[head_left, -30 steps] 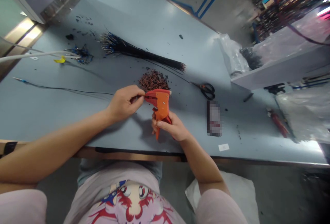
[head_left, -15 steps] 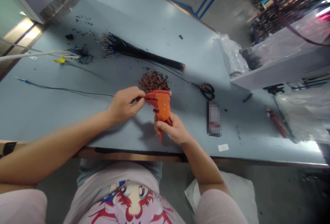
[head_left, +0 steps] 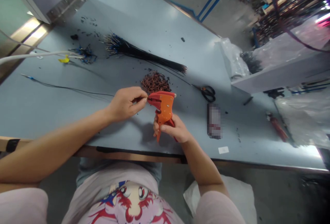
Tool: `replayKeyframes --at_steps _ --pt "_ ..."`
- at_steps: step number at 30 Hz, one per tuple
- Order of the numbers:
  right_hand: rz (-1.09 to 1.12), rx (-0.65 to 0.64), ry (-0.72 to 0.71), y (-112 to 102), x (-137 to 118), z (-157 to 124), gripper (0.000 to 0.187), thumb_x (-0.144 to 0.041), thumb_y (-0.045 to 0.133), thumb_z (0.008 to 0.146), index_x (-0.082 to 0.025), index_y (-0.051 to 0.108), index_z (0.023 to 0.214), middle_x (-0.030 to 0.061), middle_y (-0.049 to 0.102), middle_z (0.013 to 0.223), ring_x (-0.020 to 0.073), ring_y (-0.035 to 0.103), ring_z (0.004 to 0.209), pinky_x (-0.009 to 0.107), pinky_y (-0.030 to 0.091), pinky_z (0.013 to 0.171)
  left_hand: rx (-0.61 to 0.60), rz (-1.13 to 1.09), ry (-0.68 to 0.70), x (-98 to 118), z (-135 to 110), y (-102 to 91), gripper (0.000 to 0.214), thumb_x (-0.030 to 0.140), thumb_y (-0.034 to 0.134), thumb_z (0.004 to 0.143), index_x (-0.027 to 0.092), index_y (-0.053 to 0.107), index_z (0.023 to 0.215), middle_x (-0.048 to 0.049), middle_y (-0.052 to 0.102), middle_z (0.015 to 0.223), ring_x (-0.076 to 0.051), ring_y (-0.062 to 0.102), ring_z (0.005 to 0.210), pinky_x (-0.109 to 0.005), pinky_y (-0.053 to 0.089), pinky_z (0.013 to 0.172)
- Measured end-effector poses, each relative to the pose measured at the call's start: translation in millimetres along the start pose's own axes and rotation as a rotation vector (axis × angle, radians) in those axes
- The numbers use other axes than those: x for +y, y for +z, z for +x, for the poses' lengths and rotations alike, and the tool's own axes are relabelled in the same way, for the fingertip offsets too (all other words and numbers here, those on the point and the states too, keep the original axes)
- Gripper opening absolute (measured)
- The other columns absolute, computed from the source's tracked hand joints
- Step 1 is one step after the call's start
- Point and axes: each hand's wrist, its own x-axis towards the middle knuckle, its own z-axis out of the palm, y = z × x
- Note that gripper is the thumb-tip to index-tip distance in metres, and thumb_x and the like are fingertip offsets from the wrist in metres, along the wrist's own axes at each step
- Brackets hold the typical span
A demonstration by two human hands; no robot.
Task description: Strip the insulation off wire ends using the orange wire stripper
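Note:
My left hand [head_left: 127, 103] is closed in a pinch on a thin black wire [head_left: 69, 89]. The wire trails left across the table to a blue-banded metal tip, and its other end is hidden at my fingertips, by the jaws of the wire stripper. My right hand [head_left: 175, 129] is wrapped round the handles of this orange and red wire stripper [head_left: 165, 109], whose jaws point left. Just behind the tool lies a pile of short copper-coloured and black scraps [head_left: 156, 81]. A bundle of black wires [head_left: 144, 55] with blue-banded ends lies farther back.
Black-handled scissors [head_left: 207, 93] and a blurred-out flat object [head_left: 214, 121] lie to the right, near a white label [head_left: 223, 150]. At left are a white cable [head_left: 38, 56] and a cluster of blue-ended leads [head_left: 86, 55]. Plastic bags [head_left: 233, 59] rest by a shelf.
The stripper's handles stand farther apart than before, and the tool has tilted slightly. My left hand stays at its jaws with the wire. The whole view has shifted a little.

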Motion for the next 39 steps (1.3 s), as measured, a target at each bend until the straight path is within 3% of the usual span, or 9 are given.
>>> replayKeyframes --at_steps 13,30,35,37,39 --pt "-0.027 0.027 0.029 0.4 -0.7 -3.5 0.03 -0.038 0.066 0.082 -0.015 0.052 0.095 -0.0001 0.057 0.069 0.0129 0.059 0.056 0.032 0.057 0.055 -0.071 0.007 -0.009 0.6 0.9 -2.1 0.017 0.018 0.046 0.084 0.016 0.058 0.072 0.0026 0.049 0.062 -0.008 0.043 0.057 -0.022 0.033 0.056" --pt "-0.133 0.127 0.029 12.6 -8.9 -11.3 0.027 -0.038 0.065 0.082 -0.016 0.051 0.088 -0.003 0.054 0.058 0.0105 0.052 0.044 0.024 0.049 0.042 -0.045 -0.032 0.023 8.5 0.2 -2.0 0.015 0.015 0.046 0.083 0.016 0.057 0.073 0.0033 0.048 0.06 -0.008 0.041 0.054 -0.021 0.033 0.054" --pt "-0.087 0.123 -0.027 10.5 -6.0 -7.5 0.028 -0.038 0.062 0.084 -0.018 0.046 0.073 -0.0087 0.041 0.045 0.0057 0.038 0.034 0.019 0.039 0.036 -0.003 -0.013 0.0 7.0 -1.5 0.9 0.009 0.015 0.05 0.081 0.016 0.058 0.077 0.0031 0.053 0.063 -0.007 0.043 0.054 -0.02 0.034 0.054" --pt "-0.023 0.062 -0.026 6.5 -5.1 -4.6 0.028 -0.039 0.067 0.079 -0.017 0.051 0.083 -0.0047 0.05 0.056 0.0085 0.05 0.044 0.022 0.046 0.044 0.014 -0.011 -0.003 5.2 -1.5 1.1 0.01 0.015 0.05 0.082 0.016 0.059 0.077 0.0027 0.055 0.064 -0.007 0.044 0.055 -0.02 0.035 0.054" --pt "0.041 -0.004 -0.021 1.3 -5.0 -2.5 0.042 -0.04 0.073 0.073 -0.015 0.053 0.101 0.0037 0.06 0.079 0.016 0.062 0.067 0.03 0.054 0.057 0.039 -0.007 -0.008 3.2 -1.2 0.7 0.01 0.016 0.051 0.082 0.016 0.06 0.077 0.0022 0.056 0.065 -0.008 0.046 0.056 -0.02 0.036 0.055"
